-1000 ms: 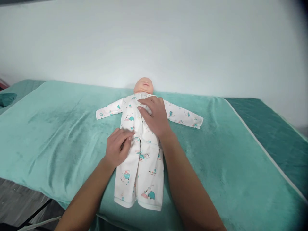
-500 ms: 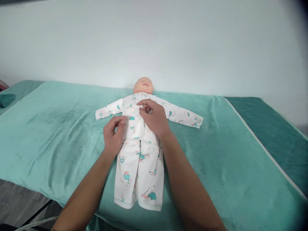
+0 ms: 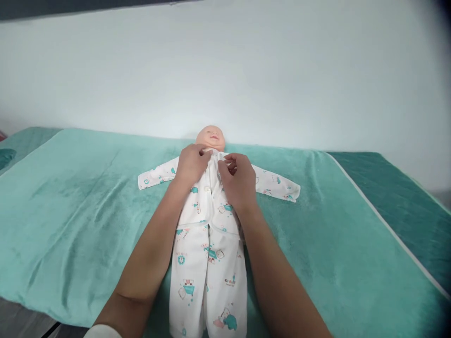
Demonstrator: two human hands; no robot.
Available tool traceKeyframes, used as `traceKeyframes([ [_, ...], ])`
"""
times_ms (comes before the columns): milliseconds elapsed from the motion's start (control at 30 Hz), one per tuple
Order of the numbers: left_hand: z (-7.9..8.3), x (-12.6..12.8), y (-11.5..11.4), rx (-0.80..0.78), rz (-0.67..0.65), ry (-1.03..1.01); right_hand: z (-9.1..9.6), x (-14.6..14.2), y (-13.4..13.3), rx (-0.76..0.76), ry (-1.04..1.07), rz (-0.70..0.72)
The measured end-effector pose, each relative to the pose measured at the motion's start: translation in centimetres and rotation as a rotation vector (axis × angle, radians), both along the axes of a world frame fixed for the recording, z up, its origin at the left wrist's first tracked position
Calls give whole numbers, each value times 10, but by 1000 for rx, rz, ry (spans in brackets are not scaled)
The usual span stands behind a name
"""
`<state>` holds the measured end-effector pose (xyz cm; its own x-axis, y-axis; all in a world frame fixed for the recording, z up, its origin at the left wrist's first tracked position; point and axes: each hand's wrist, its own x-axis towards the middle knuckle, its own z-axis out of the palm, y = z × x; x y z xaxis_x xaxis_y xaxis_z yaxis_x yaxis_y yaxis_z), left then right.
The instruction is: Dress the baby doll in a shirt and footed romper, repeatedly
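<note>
A baby doll (image 3: 210, 136) lies on its back, its head near the wall. It wears a white baby shirt (image 3: 192, 216) with teal and pink prints, sleeves spread out to both sides, over matching pants (image 3: 190, 291). At the top of the shirt's front opening, just below the doll's chin, my left hand (image 3: 193, 164) is closed with its fingertips on the fabric edge. Opposite it, my right hand (image 3: 240, 180) pinches the other front edge a little lower. The fingers partly hide whatever fastening is there.
A light teal velvet cover (image 3: 334, 244) lies under the doll, with a white-edged border on the right and darker teal fabric (image 3: 387, 197) beyond. A plain white wall (image 3: 225, 70) rises directly behind. Grey floor (image 3: 21, 319) shows at the lower left.
My left hand has moved up from the doll's side to the collar. The right hand has shifted slightly right and taken the front edge. The view has tilted up a little.
</note>
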<state>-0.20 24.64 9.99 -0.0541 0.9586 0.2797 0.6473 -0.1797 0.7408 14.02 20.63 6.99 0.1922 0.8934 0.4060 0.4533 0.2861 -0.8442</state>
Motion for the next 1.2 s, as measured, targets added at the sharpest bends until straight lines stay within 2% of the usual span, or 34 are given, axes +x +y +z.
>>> traceKeyframes([
  [133,-4,-3,1,-62,-63,-89,8,-5,9,-148,-162,12],
  [267,-12,-5,8,-47,-28,-187,19,-7,26,-250,-326,-4],
  [333,-15,-5,10,-40,-28,-265,22,-4,34,-288,-321,23],
  [400,-16,-5,10,-41,-27,-375,22,2,40,-328,-213,106],
  [500,-12,-4,6,-93,-45,-619,19,8,45,-347,104,234],
  [600,-5,-1,0,-156,-98,-895,16,4,47,-221,378,225],
  [667,-3,2,-4,-173,-128,-991,15,-1,46,-129,453,213],
  [800,-4,7,-6,-144,-136,-908,11,-7,44,-87,431,222],
  [967,-8,9,-3,-108,-89,-735,4,-7,45,-78,316,133],
  [1200,-6,8,-3,-118,-94,-765,-9,-7,52,-57,454,186],
])
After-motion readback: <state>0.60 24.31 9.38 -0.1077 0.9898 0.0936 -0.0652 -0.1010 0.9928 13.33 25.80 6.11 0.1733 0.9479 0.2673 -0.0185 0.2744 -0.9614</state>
